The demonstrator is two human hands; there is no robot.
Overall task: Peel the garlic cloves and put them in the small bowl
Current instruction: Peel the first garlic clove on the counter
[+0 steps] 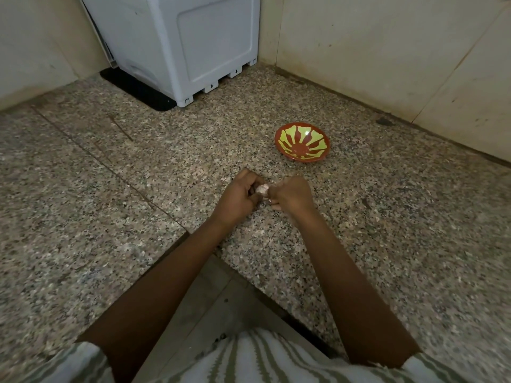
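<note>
A pale, papery garlic bulb [262, 190] is pinched between my two hands just above the speckled granite counter. My left hand [238, 197] grips its left side with curled fingers. My right hand [291, 195] is closed on its right side; most of the garlic is hidden by the fingers. The small bowl [302, 142], red-brown with a yellow-green ray pattern, sits on the counter beyond my right hand, a hand's width away. Nothing lies inside it.
A grey-white plastic appliance [182, 42] stands on a black mat [138, 91] at the back left. Cream tiled walls [387, 51] close the corner behind and to the right. The counter's inner corner edge [221, 250] runs under my forearms.
</note>
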